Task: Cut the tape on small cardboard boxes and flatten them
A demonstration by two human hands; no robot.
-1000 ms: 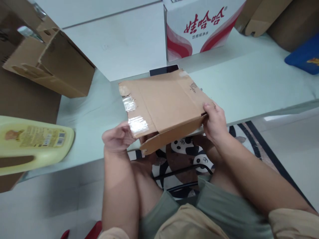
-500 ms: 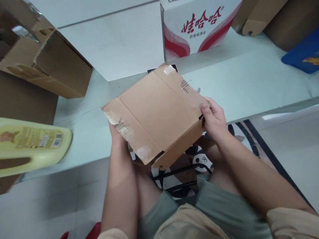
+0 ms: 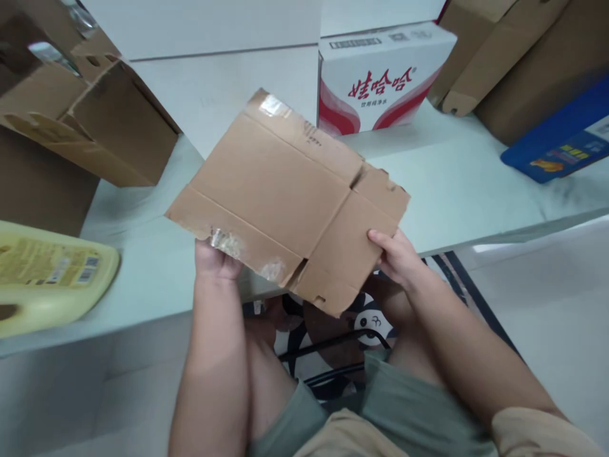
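A brown cardboard box (image 3: 271, 184), unfolded with its panels lying nearly flat, is held tilted in front of me over the table edge. Torn clear tape clings to its left and upper flaps, and a printed mark shows on the upper flap. My left hand (image 3: 215, 261) holds it from below at the left edge; those fingers are hidden behind the cardboard. At the lower right, my right hand (image 3: 397, 254) pinches the end panel, thumb on top and the other fingers mostly underneath.
The pale green table (image 3: 457, 190) bears a white-and-red carton (image 3: 380, 89) at the back. Open cardboard boxes (image 3: 124, 120) and a yellow jug (image 3: 57, 279) stand left. A blue package (image 3: 566, 139) is at right. Below lie a panda-patterned mat (image 3: 368, 327) and black metal bars (image 3: 333, 343).
The end panel that hung down has swung up level with the main panel. The cardboard has shifted left, and my right hand has moved from its corner onto the end panel. The camera view has shifted.
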